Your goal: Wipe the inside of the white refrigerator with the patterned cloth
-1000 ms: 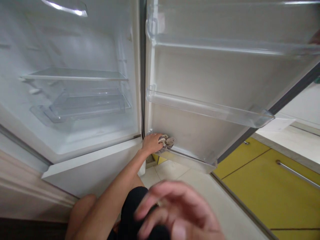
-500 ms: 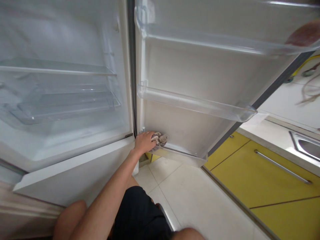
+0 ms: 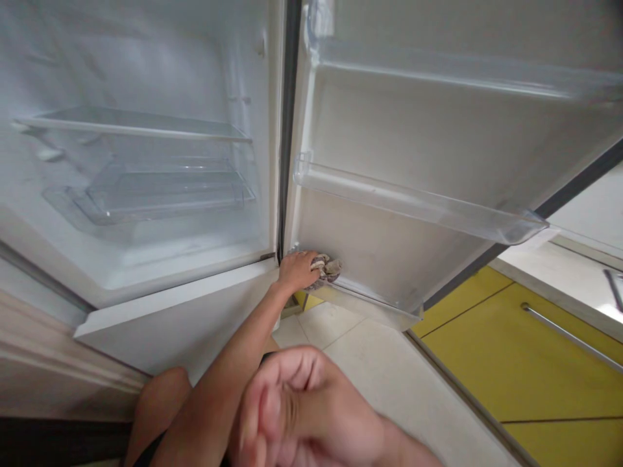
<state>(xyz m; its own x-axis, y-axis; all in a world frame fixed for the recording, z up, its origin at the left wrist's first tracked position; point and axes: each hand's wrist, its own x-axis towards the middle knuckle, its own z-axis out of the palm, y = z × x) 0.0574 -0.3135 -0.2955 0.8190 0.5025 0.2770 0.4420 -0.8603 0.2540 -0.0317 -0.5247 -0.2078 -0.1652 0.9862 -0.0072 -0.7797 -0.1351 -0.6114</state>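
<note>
My left hand [image 3: 298, 269] is closed on a crumpled patterned rag [image 3: 327, 267]. It presses the rag into the hinge-side end of the lowest bin [image 3: 372, 308] on the open fridge door [image 3: 389, 139]. Close to the camera, at the bottom middle, my right hand [image 3: 311, 412] is curled with its thumb against the fingers. Nothing shows in it, and it is slightly blurred. A clear door shelf [image 3: 418, 204] runs across the door above the rag.
To the left stands the open fridge compartment with a glass shelf [image 3: 141, 123] and a clear plastic drawer [image 3: 170, 191]. Yellow cabinets [image 3: 525, 357] with a bar handle [image 3: 574, 337] and a pale countertop [image 3: 559, 275] are at right. Pale floor tiles [image 3: 389, 370] lie below the door.
My right hand has come down from the door's upper right to the foreground and is curled. My left hand stays on the rag in the lowest bin. The view has swung slightly left.
</note>
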